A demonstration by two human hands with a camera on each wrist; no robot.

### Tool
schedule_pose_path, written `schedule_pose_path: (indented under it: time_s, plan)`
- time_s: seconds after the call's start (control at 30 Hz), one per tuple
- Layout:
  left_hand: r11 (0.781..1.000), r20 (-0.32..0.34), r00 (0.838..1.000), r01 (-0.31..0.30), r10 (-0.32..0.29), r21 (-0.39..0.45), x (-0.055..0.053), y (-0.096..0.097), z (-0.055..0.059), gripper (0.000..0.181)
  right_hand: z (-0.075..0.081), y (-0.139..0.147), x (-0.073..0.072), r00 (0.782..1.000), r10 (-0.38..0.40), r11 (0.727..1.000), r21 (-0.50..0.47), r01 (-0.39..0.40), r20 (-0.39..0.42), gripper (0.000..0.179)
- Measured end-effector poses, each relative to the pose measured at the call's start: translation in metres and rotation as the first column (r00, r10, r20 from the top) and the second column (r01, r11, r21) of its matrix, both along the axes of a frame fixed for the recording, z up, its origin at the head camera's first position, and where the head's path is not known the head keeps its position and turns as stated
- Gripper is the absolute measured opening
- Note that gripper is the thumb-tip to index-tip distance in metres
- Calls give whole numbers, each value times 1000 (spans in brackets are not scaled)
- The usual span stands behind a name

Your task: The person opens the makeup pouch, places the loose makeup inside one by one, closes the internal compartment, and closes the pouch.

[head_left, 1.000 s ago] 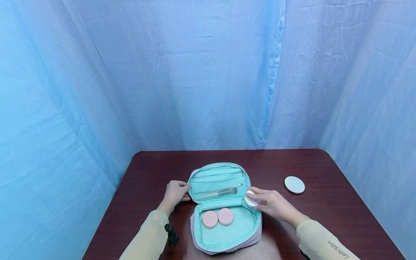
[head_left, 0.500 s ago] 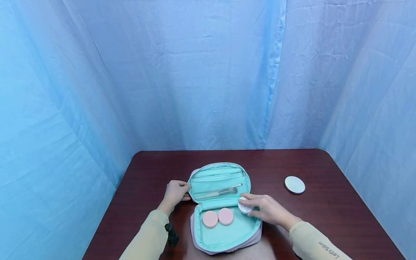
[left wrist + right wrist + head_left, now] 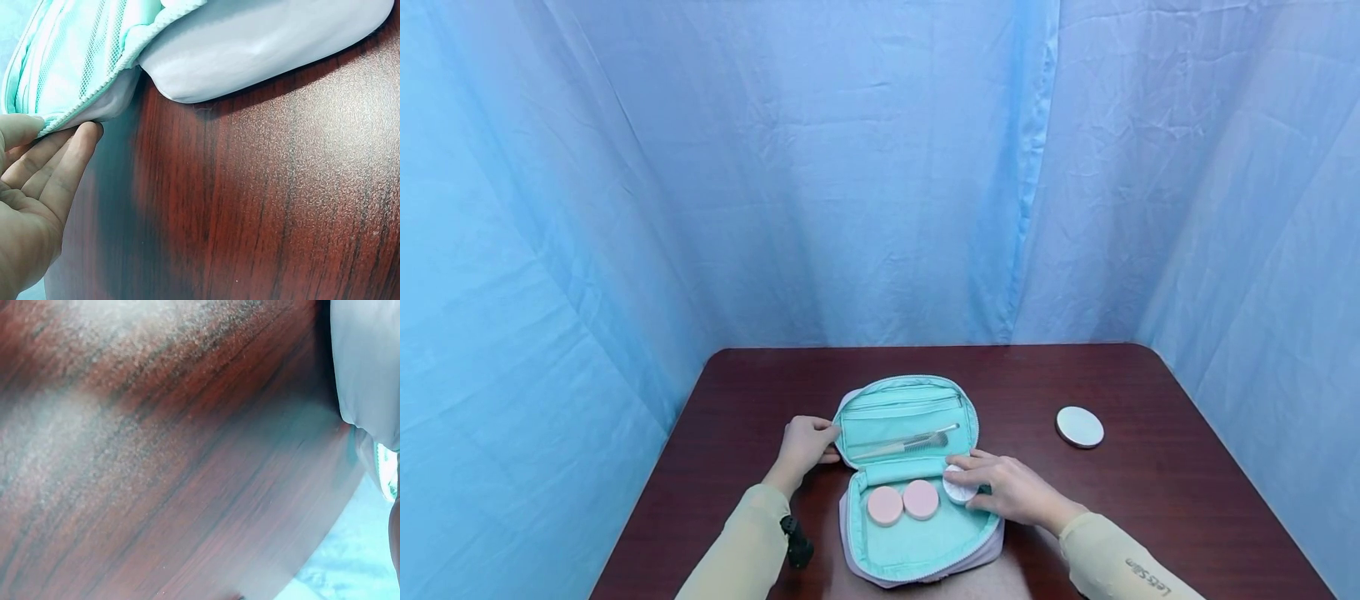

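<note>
A cosmetic bag (image 3: 917, 553), mint inside and pale lilac outside, lies unzipped with its lid folded back. My left hand (image 3: 805, 446) pinches the lid's left edge between thumb and fingers; the left wrist view shows the zipper rim (image 3: 94, 100) in that grip. Inside the bag's right part, my right hand (image 3: 1011, 487) holds a round white jar (image 3: 958, 486) by its sides. Two round pink-lidded jars (image 3: 885, 506) sit side by side just left of it. Makeup brushes (image 3: 902, 444) lie in the lid's clear pocket. The right wrist view barely catches the hand at its edge.
A round white-topped compact-like disc (image 3: 1080, 427) lies on the dark wooden table (image 3: 760, 392) to the right of the bag. Blue curtains (image 3: 865, 183) hang behind and on both sides. A black wrist strap (image 3: 796, 542) is on the left sleeve.
My right hand has brought the white jar left and down from the bag's right rim to beside the pink jars. The left hand keeps its hold on the lid.
</note>
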State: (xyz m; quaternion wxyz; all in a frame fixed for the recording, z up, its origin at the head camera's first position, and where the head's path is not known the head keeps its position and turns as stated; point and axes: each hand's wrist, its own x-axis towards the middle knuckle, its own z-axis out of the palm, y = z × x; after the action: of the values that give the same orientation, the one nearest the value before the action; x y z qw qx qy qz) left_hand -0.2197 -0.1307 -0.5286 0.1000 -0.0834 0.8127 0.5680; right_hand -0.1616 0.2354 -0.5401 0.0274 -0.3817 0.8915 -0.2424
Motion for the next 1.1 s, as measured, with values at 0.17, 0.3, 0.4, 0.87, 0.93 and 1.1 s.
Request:
schedule_pose_path:
  time_s: [0.17, 0.3, 0.4, 0.87, 0.93, 1.1]
  plan:
    - [1000, 2, 1000, 1, -1, 2, 0, 0, 0, 22, -1, 0, 2, 1000, 27, 1000, 7, -27, -16, 54]
    - [1000, 5, 1000, -1, 1, 2, 0, 0, 0, 23, -3, -1, 2, 998, 46, 999, 25, -45, -32, 54]
    - [1000, 7, 1000, -2, 2, 0, 0, 0, 1, 24, -5, -2, 3, 997, 52, 998, 45, -50, -56, 55]
    - [1000, 5, 1000, -6, 6, 0, 0, 0, 2, 23, -8, -5, 5, 981, 104, 994, 40, -98, -165, 55]
    - [1000, 3, 1000, -5, 5, 1, 0, 0, 2, 23, -8, -4, 5, 985, 98, 995, 49, -92, -143, 55]
    - [1000, 1, 1000, 1, -1, -1, 0, -1, 1, 22, -6, -4, 6, 992, 64, 997, 55, -58, -112, 52]
